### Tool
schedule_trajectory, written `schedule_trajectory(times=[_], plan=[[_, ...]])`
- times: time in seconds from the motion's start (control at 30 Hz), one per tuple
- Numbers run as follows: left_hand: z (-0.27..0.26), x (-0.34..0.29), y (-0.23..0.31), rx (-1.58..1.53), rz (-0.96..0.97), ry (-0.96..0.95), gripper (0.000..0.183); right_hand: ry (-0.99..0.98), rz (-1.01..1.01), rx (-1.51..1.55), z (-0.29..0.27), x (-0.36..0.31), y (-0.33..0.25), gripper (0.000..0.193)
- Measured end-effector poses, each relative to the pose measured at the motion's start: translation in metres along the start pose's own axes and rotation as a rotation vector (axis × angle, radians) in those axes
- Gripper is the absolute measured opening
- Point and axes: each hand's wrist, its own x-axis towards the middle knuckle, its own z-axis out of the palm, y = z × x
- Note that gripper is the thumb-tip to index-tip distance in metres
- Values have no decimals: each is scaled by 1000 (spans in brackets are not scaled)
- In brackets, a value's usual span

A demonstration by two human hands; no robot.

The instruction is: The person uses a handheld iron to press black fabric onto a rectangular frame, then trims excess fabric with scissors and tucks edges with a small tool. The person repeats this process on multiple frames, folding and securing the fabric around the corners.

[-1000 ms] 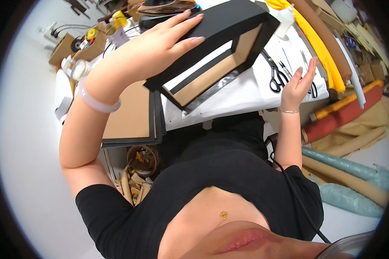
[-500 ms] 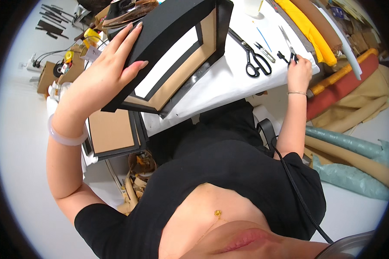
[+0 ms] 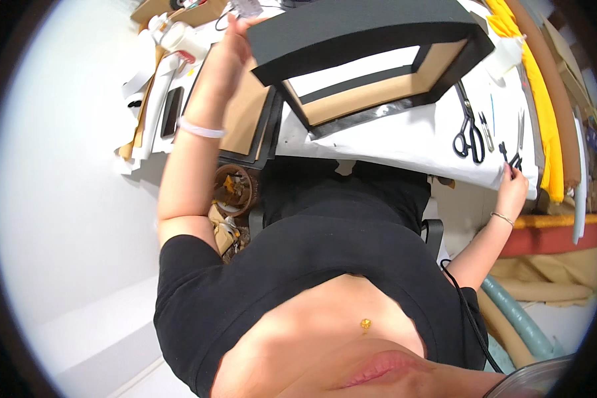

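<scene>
A black-covered, box-like frame [image 3: 371, 34] with a rectangular opening and bare tan inner walls stands tilted on the table at the top of the view. My left hand [image 3: 235, 50] is at its left end, touching the side. Its fingers are blurred and partly hidden, so their grip cannot be made out. At the table's near right corner my right hand [image 3: 513, 190] has thumb and fingers pinched together. They are at the black handles of slim scissors [image 3: 521, 132] and the end of a small black piece [image 3: 503, 148]; which they hold is unclear.
Large black shears [image 3: 469, 136], thread snips [image 3: 486, 131] and a thin blue stick [image 3: 493, 109] lie on the white table cover [image 3: 385, 139]. Tan-and-black panels [image 3: 245, 116] and a phone [image 3: 172, 111] are at left. Yellow cloth [image 3: 549, 142] and rolls line the right side.
My left hand has slid from flat on the frame's top to its left end. The frame has turned to face me more squarely. My whole view has shifted; the right hand stays near the scissors.
</scene>
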Motion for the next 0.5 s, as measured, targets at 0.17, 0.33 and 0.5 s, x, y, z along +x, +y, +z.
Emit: schedule_trajectory(times=[0.17, 0.33, 0.5], plan=[[40, -40, -15, -185, 109, 83, 77, 52, 26, -114, 5, 21, 22, 42], [62, -50, -20, -288, 145, 77, 74, -112, 80, -6, 22, 45, 48, 46], [65, -30, -50, -400, 117, 63, 57, -459, 244, 423, 11, 94, 97, 46]])
